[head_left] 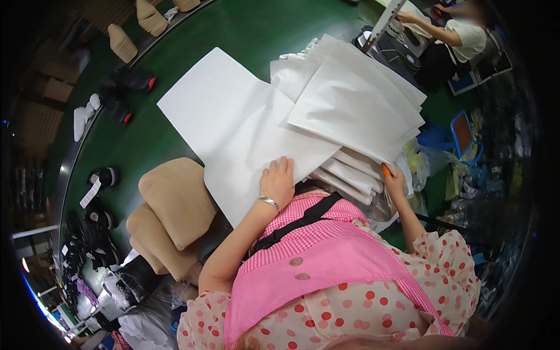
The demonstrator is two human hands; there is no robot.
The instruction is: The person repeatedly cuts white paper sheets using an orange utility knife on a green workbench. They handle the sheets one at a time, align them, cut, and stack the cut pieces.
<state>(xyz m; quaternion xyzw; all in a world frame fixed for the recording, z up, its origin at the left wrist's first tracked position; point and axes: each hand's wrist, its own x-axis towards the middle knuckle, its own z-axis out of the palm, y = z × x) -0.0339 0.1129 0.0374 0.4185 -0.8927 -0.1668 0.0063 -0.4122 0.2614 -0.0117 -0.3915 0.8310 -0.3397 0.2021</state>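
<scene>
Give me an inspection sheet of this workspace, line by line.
Surface: green table, curved edge at left.
Job's things: large white sheet lying flat; stack of white sheets overlapping its right side.
Clutter: tan padded pieces piled at near left; black shoes at the far left edge.
Hands: left hand flat on the large sheet, silver bracelet on the wrist; right hand at the stack's near corner, orange fingertip cover.
Cables: nothing seen.
Surroundings: another person seated at far right; blue bin beside the table.

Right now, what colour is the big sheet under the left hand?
White. The big paper sheet under the left hand shows plainly in the head view.
</scene>
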